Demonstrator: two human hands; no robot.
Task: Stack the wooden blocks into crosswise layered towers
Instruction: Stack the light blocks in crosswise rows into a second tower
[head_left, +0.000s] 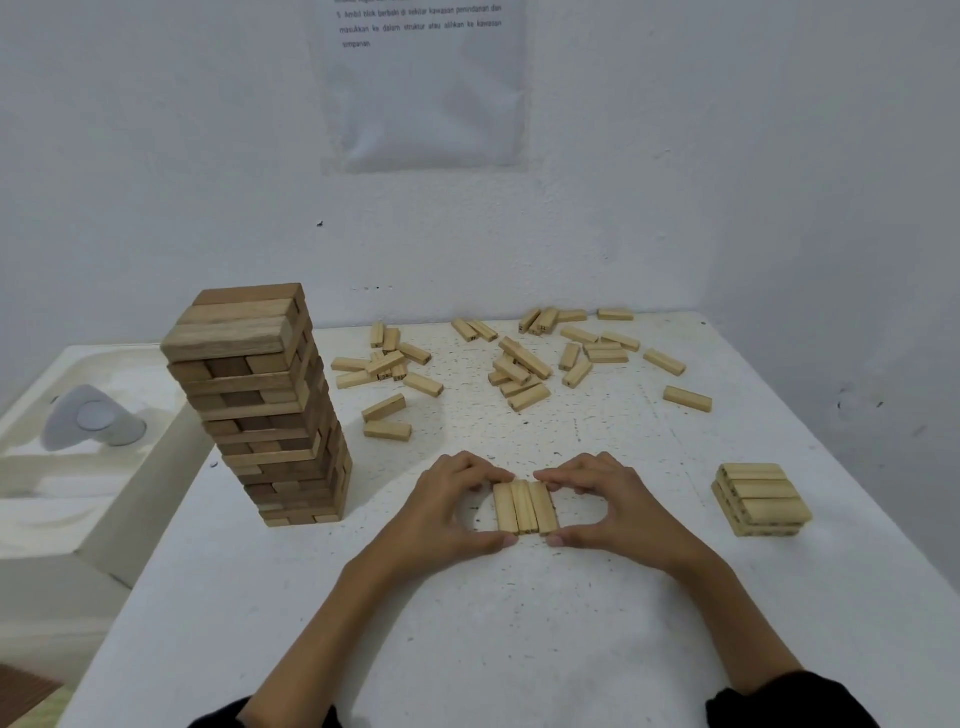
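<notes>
Three blocks (524, 507) side by side between left hand (451, 512) and right hand (618, 506); both pinch the row's ends.

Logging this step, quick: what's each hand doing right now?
Left hand: pinching the row of three blocks.
Right hand: pinching the same row.

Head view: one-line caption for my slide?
Left hand and right hand pinch three side-by-side blocks together on the table, tall tower left, low stack right.
</notes>
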